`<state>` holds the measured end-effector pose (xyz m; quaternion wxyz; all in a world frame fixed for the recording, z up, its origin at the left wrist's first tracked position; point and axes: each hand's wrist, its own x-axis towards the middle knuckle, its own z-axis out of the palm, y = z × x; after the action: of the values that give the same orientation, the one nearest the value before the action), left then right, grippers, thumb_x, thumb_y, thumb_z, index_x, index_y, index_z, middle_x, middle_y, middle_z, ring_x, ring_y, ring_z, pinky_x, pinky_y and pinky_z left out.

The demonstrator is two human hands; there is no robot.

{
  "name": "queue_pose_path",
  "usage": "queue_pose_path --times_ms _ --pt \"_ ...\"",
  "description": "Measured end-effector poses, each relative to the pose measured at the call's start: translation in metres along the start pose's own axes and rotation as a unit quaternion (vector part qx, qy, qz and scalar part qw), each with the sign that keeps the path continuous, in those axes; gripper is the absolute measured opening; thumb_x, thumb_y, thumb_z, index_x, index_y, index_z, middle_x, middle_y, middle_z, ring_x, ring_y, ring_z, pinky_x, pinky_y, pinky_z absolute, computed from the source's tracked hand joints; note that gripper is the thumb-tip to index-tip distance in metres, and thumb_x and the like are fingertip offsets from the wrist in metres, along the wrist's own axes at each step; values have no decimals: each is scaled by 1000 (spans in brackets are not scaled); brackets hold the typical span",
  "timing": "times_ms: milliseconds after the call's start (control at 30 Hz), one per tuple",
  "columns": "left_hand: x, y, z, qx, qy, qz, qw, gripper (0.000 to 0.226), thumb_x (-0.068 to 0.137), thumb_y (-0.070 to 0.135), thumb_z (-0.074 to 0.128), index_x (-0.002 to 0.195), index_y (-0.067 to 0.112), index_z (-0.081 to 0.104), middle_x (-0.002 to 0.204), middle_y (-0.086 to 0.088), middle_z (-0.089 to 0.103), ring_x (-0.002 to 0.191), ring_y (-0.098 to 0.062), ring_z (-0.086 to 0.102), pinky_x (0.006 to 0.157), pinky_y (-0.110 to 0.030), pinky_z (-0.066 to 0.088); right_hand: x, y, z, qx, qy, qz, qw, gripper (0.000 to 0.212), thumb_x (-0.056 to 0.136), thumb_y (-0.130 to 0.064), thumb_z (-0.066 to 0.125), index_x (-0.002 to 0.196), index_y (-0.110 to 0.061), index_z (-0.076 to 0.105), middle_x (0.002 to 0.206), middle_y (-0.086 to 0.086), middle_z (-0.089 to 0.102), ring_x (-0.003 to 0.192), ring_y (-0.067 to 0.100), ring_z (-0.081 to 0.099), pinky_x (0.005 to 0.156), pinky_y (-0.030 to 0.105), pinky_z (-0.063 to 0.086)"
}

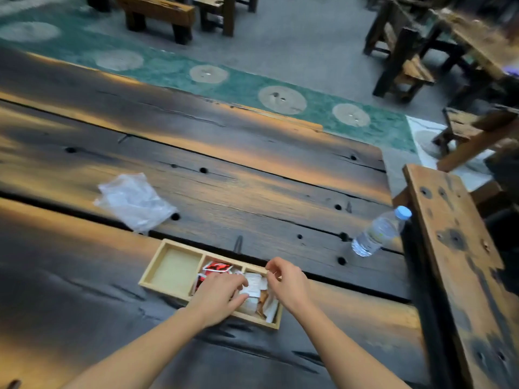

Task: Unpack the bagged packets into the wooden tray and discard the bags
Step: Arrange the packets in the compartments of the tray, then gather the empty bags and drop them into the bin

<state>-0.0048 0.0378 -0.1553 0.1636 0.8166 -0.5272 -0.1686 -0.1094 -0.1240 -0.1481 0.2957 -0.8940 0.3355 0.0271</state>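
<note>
From the head camera, a wooden tray [174,272] with three compartments sat on a dark plank table [252,178]. Its left compartment held nothing; red packets [216,267] lay in the middle one and pale packets [254,282] in the right one. The left hand [217,294] rested over the middle and right compartments, fingers pinching a pale packet. The right hand [288,282] hovered at the tray's right end, fingers curled narrowly; whether it held anything was unclear. A crumpled clear bag [134,202] lay well apart, and a water bottle [379,231] stood near the table's right edge.
</note>
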Motion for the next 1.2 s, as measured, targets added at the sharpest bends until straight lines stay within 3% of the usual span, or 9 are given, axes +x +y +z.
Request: queue_pose_path --times_ms 100,267,367,533,700,900,1033,1133,1200 --pt "-15 -17 -18 -48 73 -41 995 30 85 46 46 102 27 63 93 6 70 89 -16 63 75 -30 42 3 -29 10 15 -9 -34 999 15 85 -26 54 98 -27 62 96 -10 68 90 12 62 77 32 50" --pt "-41 -73 -50 -187 154 -171 955 36 83 47 47 100 21 65 92 9 69 86 -9 62 79 -25 46 16 -87 31 24 -31 -85 996 17 85 -30 57 101 -29 62 103 -12 68 95 10 62 80 33 52" --pt "-52 -123 -65 -263 192 -271 906 12 86 25 60 95 21 66 88 7 68 83 -12 63 78 -27 47 28 -124 47 34 -38 -84 995 20 84 -30 56 103 -29 62 104 -12 68 94 8 63 81 34 53" --pt "-56 -214 -86 -372 188 -421 806 13 88 22 59 98 15 62 95 -5 64 98 -27 62 89 -39 49 52 -180 82 42 -68 -72 994 21 82 -32 56 102 -29 62 103 -13 67 97 9 61 83 35 52" --pt "-26 -283 -95 -443 162 -483 738 38 83 33 64 111 7 56 105 -18 68 105 -35 61 90 -38 50 103 -226 118 52 -91 -41 994 24 83 -32 61 106 -25 61 110 -9 64 101 10 60 85 31 49" --pt "11 -316 -98 -450 139 -516 716 40 83 46 59 100 10 58 108 -10 63 96 -28 58 81 -33 44 192 -260 144 100 -55 45 992 43 87 -29 63 126 -15 54 128 3 55 117 20 53 95 33 44" --pt "22 -321 -90 -453 126 -547 693 54 81 48 59 120 12 50 120 -9 58 108 -30 57 90 -36 47 230 -272 154 95 -98 92 986 56 88 -32 63 137 -12 44 140 8 49 125 25 50 100 39 44" --pt "22 -318 -84 -455 163 -553 679 58 80 45 63 121 10 42 113 -10 61 98 -29 61 86 -40 51 247 -280 165 80 -142 112 980 52 88 -29 63 133 -9 45 128 9 57 112 24 57 89 33 46" --pt "21 -318 -78 -450 187 -557 672 65 77 44 66 125 9 40 117 -9 57 101 -29 60 85 -41 51 253 -284 173 61 -151 96 982 38 83 -27 65 117 -12 53 113 6 62 97 22 61 84 37 51"
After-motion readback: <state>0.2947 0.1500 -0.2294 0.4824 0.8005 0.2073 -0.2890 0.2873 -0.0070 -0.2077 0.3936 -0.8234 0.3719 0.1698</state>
